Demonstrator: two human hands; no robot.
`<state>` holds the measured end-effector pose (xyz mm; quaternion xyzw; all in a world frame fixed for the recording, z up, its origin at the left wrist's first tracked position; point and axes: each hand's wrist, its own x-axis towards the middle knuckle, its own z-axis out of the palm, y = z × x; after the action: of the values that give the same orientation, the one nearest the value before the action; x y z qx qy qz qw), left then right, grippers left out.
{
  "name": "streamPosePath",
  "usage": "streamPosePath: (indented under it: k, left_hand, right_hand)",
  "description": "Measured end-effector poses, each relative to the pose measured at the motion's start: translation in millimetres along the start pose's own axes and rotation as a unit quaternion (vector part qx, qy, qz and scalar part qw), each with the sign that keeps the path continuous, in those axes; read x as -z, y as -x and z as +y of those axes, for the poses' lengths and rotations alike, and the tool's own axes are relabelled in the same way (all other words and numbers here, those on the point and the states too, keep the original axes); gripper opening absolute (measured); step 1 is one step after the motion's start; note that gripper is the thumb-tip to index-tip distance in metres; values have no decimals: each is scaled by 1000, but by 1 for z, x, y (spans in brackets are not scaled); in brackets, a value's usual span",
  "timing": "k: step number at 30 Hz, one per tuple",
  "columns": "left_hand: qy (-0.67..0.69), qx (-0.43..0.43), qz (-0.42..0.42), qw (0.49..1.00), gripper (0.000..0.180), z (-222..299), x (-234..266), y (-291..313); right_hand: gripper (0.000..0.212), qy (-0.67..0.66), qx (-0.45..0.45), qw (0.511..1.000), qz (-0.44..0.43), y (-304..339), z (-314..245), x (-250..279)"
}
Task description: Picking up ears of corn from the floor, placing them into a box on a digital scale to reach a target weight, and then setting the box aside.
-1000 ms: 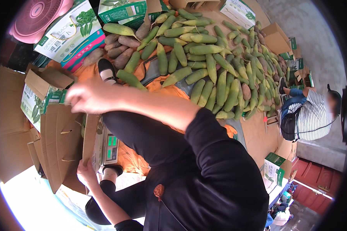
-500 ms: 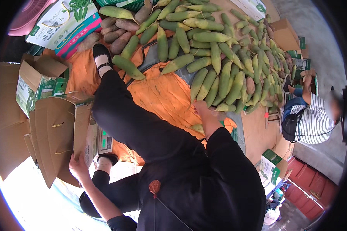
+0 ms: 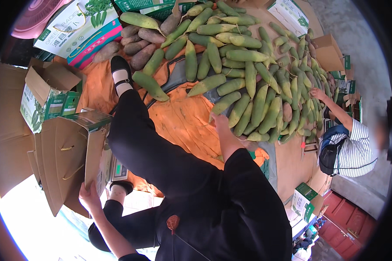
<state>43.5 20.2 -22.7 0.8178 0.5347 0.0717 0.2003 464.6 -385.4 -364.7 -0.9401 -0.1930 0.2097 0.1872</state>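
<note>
At the front edge of a large pile of green radishes (image 3: 259,104), my right hand (image 3: 220,123) is closed on the near tip of a green radish (image 3: 226,103). That radish lies slantwise beside the row, its far end against the others. On the left, my left hand (image 3: 89,198) pinches the edge of a flap of an open cardboard box (image 3: 65,150). The box stands on or against a scale (image 3: 119,170) with a lit green display; the contact is partly hidden. Inside the box, the bottom is out of sight.
An orange cloth (image 3: 178,124) lies under my outstretched leg. Another open box (image 3: 52,93) stands beyond mine, near a white printed carton (image 3: 76,30). Darker purplish-brown radishes (image 3: 141,56) lie by my foot. At the right, a co-worker in a striped shirt (image 3: 357,152) reaches into the pile.
The picture has shifted slightly. My right hand now has the end radish tilted away from its row. My left hand stays on the flap. The co-worker's arm has stretched toward the pile.
</note>
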Motion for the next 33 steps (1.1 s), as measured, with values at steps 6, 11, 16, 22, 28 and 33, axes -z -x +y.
streamPosePath:
  k: [6,11,16,22,28,33]
  left_hand:
    - [-30,34,29,999,19,-21,22,16]
    - [-56,21,5,998,20,-26,17,12]
    - [-52,23,9,998,21,-20,22,11]
    - [-57,43,11,997,22,-15,21,11]
    - [-65,97,15,993,17,7,30,13]
    - [-39,79,27,996,13,13,22,10]
  right_hand:
    - [45,-459,-486,743,29,-26,-119,7]
    - [45,-473,-488,734,23,-18,-111,10]
    - [46,-378,-325,854,-151,52,-108,3]
    - [60,-80,-136,985,-68,79,-133,11]
    - [50,-95,-7,986,-136,47,-158,-19]
    - [65,-132,-78,974,-167,25,-102,-35]
